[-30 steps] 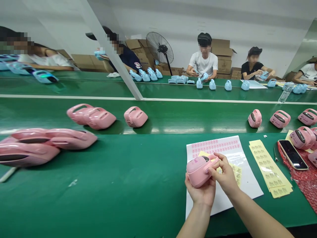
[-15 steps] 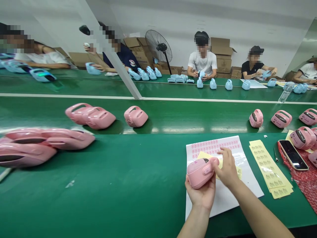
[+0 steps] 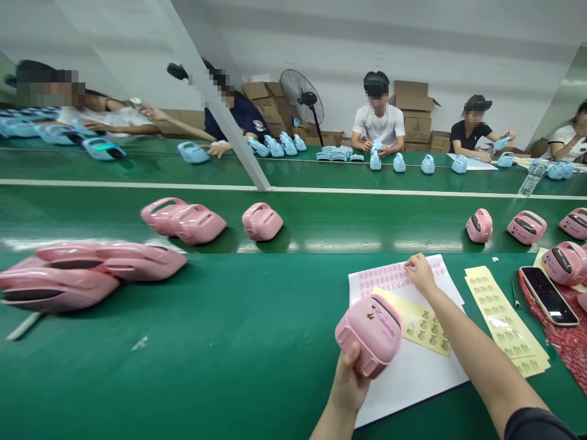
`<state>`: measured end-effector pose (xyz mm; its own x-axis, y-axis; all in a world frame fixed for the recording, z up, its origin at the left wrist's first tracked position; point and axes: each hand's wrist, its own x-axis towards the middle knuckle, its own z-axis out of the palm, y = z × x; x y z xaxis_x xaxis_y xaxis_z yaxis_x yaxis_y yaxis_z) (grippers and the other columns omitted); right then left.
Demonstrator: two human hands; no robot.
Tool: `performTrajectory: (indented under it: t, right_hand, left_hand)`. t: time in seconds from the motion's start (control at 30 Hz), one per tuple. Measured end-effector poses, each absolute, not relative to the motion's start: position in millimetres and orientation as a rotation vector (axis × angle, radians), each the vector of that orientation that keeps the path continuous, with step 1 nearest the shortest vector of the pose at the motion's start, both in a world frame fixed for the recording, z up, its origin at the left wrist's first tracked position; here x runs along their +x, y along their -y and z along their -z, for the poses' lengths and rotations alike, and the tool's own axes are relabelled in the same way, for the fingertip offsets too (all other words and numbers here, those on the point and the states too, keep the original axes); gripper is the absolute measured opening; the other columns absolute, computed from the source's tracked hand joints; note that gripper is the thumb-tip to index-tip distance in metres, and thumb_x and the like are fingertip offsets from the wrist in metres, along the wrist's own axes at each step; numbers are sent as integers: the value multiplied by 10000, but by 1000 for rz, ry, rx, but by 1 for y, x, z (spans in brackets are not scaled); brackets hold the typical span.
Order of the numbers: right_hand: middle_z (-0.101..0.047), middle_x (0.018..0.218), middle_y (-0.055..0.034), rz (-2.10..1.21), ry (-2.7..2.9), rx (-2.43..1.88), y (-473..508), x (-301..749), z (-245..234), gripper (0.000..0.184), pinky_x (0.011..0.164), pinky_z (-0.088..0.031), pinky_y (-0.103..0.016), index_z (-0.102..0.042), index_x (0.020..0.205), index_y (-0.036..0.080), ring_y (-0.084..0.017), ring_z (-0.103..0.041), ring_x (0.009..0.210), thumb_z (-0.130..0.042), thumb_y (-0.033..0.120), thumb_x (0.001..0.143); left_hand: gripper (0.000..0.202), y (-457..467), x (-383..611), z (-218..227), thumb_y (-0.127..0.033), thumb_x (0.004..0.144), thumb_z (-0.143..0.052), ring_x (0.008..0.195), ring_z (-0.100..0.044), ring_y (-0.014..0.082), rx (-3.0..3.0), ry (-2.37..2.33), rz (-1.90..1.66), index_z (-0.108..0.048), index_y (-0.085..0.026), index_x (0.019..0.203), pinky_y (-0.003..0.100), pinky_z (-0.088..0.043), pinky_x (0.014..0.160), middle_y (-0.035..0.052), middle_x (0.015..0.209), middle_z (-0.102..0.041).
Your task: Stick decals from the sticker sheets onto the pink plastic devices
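Note:
My left hand (image 3: 348, 382) grips a small pink plastic device (image 3: 369, 333) from below, tilted so its top with a printed picture faces me. My right hand (image 3: 419, 274) reaches forward to the pink sticker sheet (image 3: 389, 276) at the far end of the white paper (image 3: 413, 373), fingertips pinched on a sticker at its top edge. A yellow sticker backing sheet (image 3: 419, 324) lies on the white paper just right of the device.
Several pink devices (image 3: 183, 221) sit on the green belt (image 3: 229, 342) to the left and right (image 3: 526, 227). Yellow sticker sheets (image 3: 504, 321), a phone (image 3: 548, 295) and red wrap lie at right. Other people work with blue devices (image 3: 398, 162) across the far line.
My right hand left the pink device and reached forward to the pink sticker sheet. My left hand lowered the device and turned its top toward me.

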<state>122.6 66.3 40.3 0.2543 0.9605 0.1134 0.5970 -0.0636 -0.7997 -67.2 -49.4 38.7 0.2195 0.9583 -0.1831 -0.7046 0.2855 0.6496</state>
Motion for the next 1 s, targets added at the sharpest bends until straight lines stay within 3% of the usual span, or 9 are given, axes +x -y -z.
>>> performTrajectory:
  t: [0.13, 0.23, 0.33, 0.63, 1.0]
  right_hand:
    - [-545, 899, -35, -787, 1437, -1594, -32, 118, -65, 45, 793, -437, -311, -554, 687, 189, -170, -547, 924, -569, 196, 729]
    - [-556, 913, -37, -1182, 1450, -1263, 4, 112, -91, 117, 786, -444, -310, -569, 672, 191, -195, -512, 1018, -628, 288, 697]
    - [-502, 928, -34, -1408, 1453, -1173, 31, 106, -112, 159, 721, -462, -302, -580, 645, 186, -191, -517, 955, -683, 308, 640]
    - [-438, 880, -7, -1307, 1537, -1329, 47, 97, -125, 108, 691, -464, -267, -578, 593, 180, -146, -501, 873, -656, 112, 624]
    - [-444, 823, -7, -1132, 1395, -1233, 64, 93, -108, 105, 666, -434, -279, -560, 590, 192, -146, -492, 809, -625, 141, 653]
  left_hand:
    - [842, 45, -79, -38, -301, 484, -799, 1057, -534, 335, 1154, -810, -1214, -425, -259, 1237, 407, -475, 836, 104, 1217, -527]
    - [791, 40, -86, -39, -229, 562, -754, 1184, -429, 336, 1662, -800, -1097, -374, -315, 1251, 460, -399, 937, 93, 1307, -424]
    - [801, 37, -89, -39, -218, 627, -702, 1256, -330, 353, 1945, -703, -993, -274, -321, 1297, 507, -364, 960, 117, 1351, -350]
    - [819, 40, -89, -38, -116, 630, -646, 1275, -296, 349, 2089, -657, -968, -227, -307, 1308, 537, -329, 985, 119, 1326, -360]
    - [827, 44, -81, -42, -66, 611, -612, 1266, -306, 321, 2063, -577, -1046, -239, -297, 1311, 515, -326, 997, 114, 1316, -335]
